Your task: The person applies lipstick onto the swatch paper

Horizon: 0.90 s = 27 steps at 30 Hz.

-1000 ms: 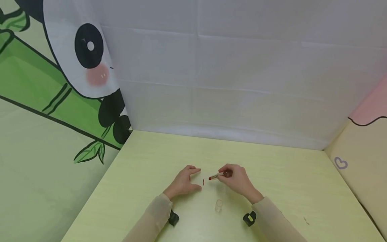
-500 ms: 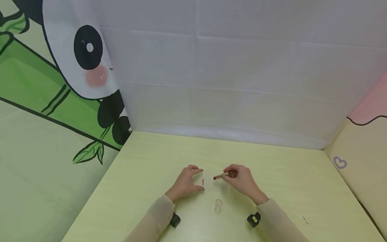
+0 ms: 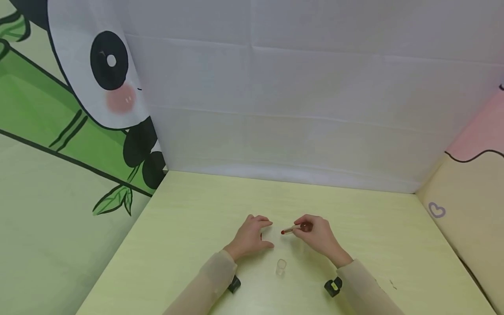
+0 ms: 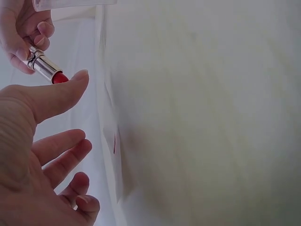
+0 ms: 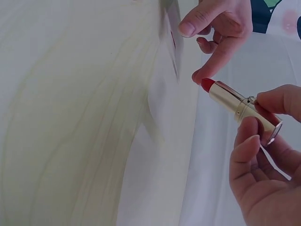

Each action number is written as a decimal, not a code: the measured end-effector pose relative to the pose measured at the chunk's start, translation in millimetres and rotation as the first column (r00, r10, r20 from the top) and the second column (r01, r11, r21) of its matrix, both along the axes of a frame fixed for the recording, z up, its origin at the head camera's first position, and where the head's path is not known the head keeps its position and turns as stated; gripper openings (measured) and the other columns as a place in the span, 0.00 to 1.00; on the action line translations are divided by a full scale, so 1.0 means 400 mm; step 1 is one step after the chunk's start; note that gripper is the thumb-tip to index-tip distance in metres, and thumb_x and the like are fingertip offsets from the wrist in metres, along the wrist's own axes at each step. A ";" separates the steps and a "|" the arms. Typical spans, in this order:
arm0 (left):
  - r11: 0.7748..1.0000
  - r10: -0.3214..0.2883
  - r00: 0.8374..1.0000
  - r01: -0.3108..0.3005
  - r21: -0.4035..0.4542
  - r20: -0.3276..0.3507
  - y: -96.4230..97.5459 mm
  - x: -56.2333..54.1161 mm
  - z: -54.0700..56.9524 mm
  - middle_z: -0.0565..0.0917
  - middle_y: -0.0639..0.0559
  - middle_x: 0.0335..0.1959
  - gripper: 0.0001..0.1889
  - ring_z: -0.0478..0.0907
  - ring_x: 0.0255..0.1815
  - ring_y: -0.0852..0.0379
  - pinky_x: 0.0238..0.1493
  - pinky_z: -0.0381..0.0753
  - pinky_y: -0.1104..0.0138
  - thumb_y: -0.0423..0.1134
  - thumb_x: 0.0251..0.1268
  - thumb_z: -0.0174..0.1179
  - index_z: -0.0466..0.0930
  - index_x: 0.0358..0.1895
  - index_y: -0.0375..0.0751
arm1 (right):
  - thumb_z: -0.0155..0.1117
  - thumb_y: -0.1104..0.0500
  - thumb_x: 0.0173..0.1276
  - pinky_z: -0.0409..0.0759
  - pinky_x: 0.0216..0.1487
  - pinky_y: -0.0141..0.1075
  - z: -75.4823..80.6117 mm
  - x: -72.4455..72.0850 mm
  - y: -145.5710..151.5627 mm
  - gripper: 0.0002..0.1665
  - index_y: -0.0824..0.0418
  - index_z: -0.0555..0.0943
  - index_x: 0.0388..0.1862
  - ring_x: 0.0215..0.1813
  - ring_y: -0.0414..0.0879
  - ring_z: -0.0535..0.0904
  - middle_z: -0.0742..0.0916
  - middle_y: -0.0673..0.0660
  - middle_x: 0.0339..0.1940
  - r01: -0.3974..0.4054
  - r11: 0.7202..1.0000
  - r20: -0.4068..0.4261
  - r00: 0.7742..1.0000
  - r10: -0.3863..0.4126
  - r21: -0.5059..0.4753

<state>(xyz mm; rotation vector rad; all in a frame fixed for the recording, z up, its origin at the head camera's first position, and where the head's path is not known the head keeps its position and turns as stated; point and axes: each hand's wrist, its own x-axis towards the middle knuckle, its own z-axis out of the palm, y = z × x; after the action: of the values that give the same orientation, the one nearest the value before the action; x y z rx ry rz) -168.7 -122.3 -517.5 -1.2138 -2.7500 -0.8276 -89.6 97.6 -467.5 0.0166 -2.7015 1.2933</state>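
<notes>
My right hand pinches a lipstick by its gold base, with the red tip extended and pointing left. Just left of that tip is my left hand, thumb and fingers spread apart, nothing held. Under the left hand lies a thin white sheet, which curls up at its edge in the wrist views. It bears a short red streak, mostly covered by the hand in the head view. A clear cap stands on the table between the forearms.
The pale yellow table runs back to a white hanging sheet. A panda-printed panel borders it at left, a pink and cream panel at right. Small dark marks show on the table, front right.
My left hand has moved right over the red streak, hiding most of it. My right hand has drawn right with the lipstick, away from the streak. The head view has shifted slightly.
</notes>
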 end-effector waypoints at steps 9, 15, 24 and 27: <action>0.998 0.005 1.000 -0.004 -0.061 0.019 0.019 -0.005 -0.003 0.78 0.53 0.54 0.34 0.67 0.47 0.54 0.47 0.71 0.66 0.54 0.44 0.75 0.80 0.56 0.41 | 0.71 0.64 0.58 0.73 0.25 0.32 -0.010 0.002 0.006 0.05 0.59 0.85 0.34 0.27 0.43 0.76 0.83 0.48 0.26 -0.017 0.999 0.005 1.000 0.017 -0.041; 0.994 -0.002 0.999 0.005 -0.107 0.032 0.027 -0.007 -0.007 0.77 0.53 0.54 0.34 0.66 0.48 0.53 0.46 0.70 0.65 0.54 0.45 0.74 0.80 0.57 0.42 | 0.72 0.63 0.57 0.76 0.29 0.33 -0.012 0.000 0.002 0.06 0.59 0.84 0.34 0.29 0.43 0.77 0.83 0.48 0.27 -0.011 1.000 0.009 1.000 0.011 -0.028; 0.993 -0.027 1.000 0.029 -0.117 0.016 0.040 -0.012 -0.013 0.77 0.54 0.55 0.33 0.66 0.48 0.53 0.45 0.69 0.64 0.54 0.47 0.73 0.80 0.57 0.42 | 0.73 0.63 0.57 0.73 0.26 0.33 -0.019 0.003 0.013 0.07 0.58 0.84 0.34 0.27 0.43 0.75 0.81 0.47 0.24 -0.008 1.000 -0.016 1.000 0.008 0.009; 0.991 -0.036 0.999 0.036 -0.133 0.002 0.045 -0.012 -0.012 0.77 0.55 0.54 0.33 0.66 0.47 0.54 0.44 0.69 0.64 0.55 0.47 0.72 0.80 0.57 0.43 | 0.72 0.63 0.57 0.73 0.26 0.33 -0.021 0.004 0.017 0.07 0.59 0.84 0.35 0.27 0.43 0.75 0.81 0.47 0.25 -0.009 1.000 -0.019 1.000 0.010 0.009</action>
<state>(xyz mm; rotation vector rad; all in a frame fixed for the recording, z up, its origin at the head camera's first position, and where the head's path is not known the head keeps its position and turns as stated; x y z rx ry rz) -173.5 -104.3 -522.3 -1.2878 -2.8315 -0.6563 -88.2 104.3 -475.9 0.0424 -2.6946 1.2778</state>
